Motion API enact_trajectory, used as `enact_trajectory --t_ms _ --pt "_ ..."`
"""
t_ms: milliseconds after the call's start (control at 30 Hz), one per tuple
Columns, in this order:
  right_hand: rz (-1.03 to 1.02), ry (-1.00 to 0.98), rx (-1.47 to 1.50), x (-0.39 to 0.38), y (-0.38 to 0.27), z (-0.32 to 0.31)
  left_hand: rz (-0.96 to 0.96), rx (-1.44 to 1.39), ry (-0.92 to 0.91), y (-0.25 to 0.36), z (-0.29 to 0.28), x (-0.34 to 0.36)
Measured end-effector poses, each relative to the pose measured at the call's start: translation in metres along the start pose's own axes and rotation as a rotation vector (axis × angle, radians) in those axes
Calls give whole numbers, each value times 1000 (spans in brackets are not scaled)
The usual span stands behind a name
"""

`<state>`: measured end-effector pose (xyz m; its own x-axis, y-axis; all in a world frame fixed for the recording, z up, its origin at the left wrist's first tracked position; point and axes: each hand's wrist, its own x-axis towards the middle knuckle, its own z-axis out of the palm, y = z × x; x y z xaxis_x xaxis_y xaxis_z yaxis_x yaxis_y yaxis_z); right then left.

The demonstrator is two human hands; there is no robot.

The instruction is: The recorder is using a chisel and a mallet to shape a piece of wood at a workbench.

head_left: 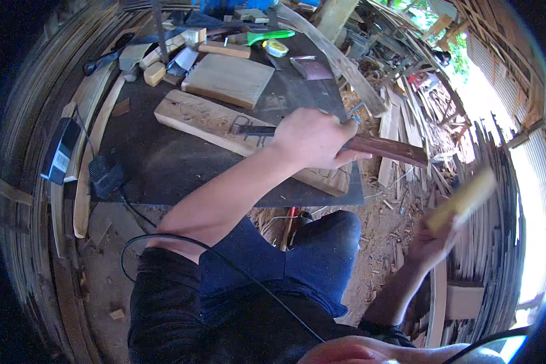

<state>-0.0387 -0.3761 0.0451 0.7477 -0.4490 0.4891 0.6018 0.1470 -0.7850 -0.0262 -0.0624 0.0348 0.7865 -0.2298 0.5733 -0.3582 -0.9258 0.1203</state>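
Observation:
My left hand (312,138) is closed around a wood-handled chisel (388,149). The chisel lies low over a long wooden plank (203,118), its dark blade end at a cut or marked spot near the plank's middle. Rough carved or drawn marks run along the plank's upper face. Off the table's right side, my right hand (434,239) grips a pale yellowish wooden block (464,200), raised and smeared by motion. Whether that block has a handle, I cannot tell.
Behind the plank on the dark table (158,167) sit a thick wooden board (229,79), a tape measure (276,48) and a green-handled tool (270,36). A black adapter (106,176) with a cable is at the left edge. Wood scraps (400,124) cover the ground at right.

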Motion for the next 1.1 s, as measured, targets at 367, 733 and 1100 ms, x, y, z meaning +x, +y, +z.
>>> enact_trajectory --t_ms 367,733,1100 --pt "80 31 78 -29 21 2 95 -2 141 -6 5 0" --pt "123 96 202 -39 25 0 118 56 250 -7 10 -2" --pt "74 184 247 -31 18 7 87 47 221 -12 7 7"
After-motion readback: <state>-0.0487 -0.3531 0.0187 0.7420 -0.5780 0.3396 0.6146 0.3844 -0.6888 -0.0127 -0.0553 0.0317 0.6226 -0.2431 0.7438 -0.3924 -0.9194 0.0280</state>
